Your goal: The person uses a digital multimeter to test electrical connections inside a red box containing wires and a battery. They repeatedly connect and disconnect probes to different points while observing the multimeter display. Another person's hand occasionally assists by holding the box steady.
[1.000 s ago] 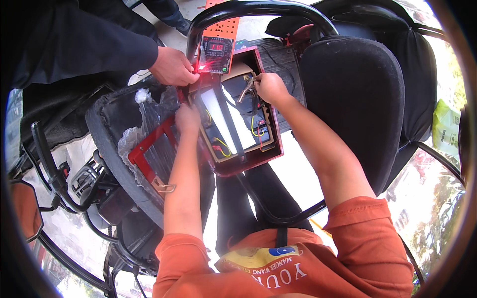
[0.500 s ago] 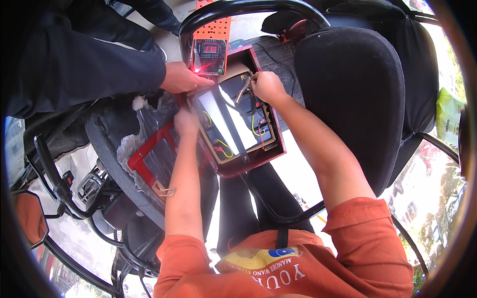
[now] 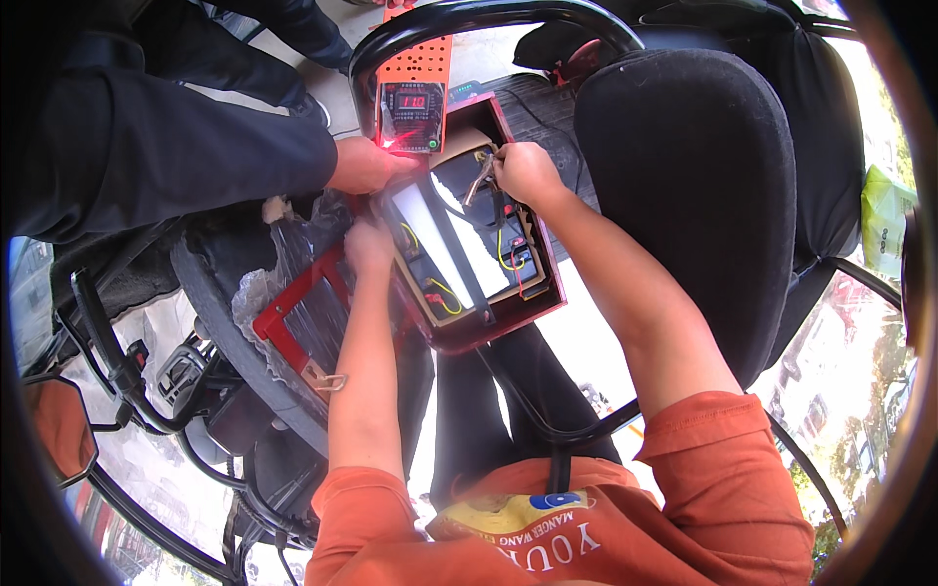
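Note:
My right hand (image 3: 526, 174) is closed around a metal spring clip (image 3: 479, 183). The clip's jaws lie over the far right corner of a black battery (image 3: 471, 168). Several batteries with yellow and red wires sit in an open dark red metal box (image 3: 467, 337), with a white sheet (image 3: 427, 230) and a black strap (image 3: 459, 244) between and across them. My left hand (image 3: 368, 246) rests at the box's left side; its fingers are blurred and partly hidden there. Beside it lies a red metal frame (image 3: 283, 337) with a hasp.
An orange perforated device (image 3: 414, 66) with a lit red display stands behind the box. A co-worker's hand (image 3: 366, 164) reaches in from the left beside it. A black seat (image 3: 684, 205) is at right, and a curved black rail (image 3: 498, 14) arches at the back.
The co-worker's hand has shifted slightly, its fingers now less extended over the box's far left corner. My hands keep nearly the same places.

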`<state>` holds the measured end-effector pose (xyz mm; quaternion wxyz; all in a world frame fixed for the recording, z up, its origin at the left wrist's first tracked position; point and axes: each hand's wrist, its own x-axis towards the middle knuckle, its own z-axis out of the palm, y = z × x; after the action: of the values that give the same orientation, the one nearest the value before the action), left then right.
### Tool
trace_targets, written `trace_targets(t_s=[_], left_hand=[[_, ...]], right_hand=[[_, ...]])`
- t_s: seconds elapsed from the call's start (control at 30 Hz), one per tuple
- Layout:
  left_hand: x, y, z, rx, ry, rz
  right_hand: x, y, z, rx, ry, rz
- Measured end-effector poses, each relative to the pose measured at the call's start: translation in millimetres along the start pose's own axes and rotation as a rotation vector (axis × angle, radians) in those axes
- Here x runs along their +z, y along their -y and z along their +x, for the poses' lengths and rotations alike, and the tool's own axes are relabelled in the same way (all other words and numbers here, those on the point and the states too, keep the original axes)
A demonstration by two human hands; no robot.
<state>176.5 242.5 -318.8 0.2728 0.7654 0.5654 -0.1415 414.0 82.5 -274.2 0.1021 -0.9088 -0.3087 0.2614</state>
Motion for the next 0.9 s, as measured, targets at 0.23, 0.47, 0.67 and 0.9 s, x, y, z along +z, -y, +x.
trace_targets(t_s=[0.23,0.47,0.67,0.9], left_hand=[[0.2,0.9,-1.6,0.012,-0.012,-0.015],[-4.2,-3.1,-2.8,0.01,0.04,0.008],[-2.2,-1.9,-2.6,0.018,0.017,0.005],[-1.1,-2.6,-2.6,0.013,-0.015,-0.008]], right_hand=[[-2.8,1.5,-4.4,-0.01,-0.015,0.048],[-4.7,1.3,-5.3,-0.007,-0.023,0.039],[-8.3,4.1,-5.9,0.019,0.014,0.012],[-7.2,2.5,-5.4,0.028,0.029,0.017]])
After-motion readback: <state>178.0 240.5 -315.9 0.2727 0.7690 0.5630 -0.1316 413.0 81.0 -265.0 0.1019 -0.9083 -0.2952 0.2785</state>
